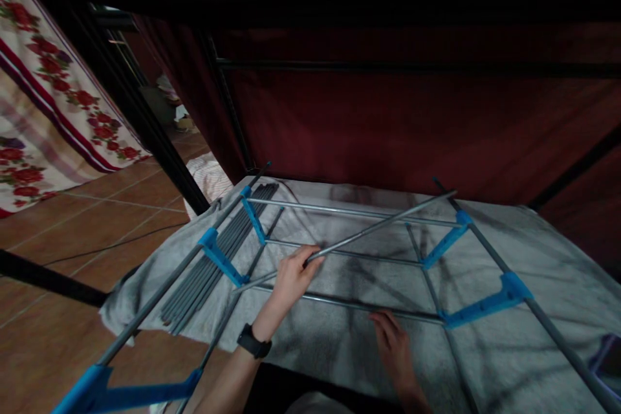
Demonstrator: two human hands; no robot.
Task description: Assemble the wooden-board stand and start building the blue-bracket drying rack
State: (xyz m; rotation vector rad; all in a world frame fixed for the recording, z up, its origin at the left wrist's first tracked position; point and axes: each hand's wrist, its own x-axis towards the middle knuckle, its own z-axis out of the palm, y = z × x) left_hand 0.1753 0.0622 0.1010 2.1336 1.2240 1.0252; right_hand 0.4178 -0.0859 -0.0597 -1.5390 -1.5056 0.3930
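My left hand (295, 272), with a dark watch on its wrist, grips a grey metal tube (376, 228). The tube slants from lower left to upper right above a frame of grey tubes and blue plastic connectors. Below the front crossbar (359, 304) is my right hand (392, 339), its fingers loosely bent and holding nothing; whether the fingertips touch that bar I cannot tell. Blue connectors (220, 257) join the crossbars on the left, and matching connectors (488, 303) do so on the right. Another blue connector (145, 393) sits at the near left.
Several loose grey tubes (218, 259) lie bundled on the grey blanket (334, 349) at the left. A dark red curtain (412, 123) hangs behind. Black posts (145, 116) and an overhead beam surround the bed. Brown tiled floor (121, 213) and a flowered cloth (58, 90) are at the left.
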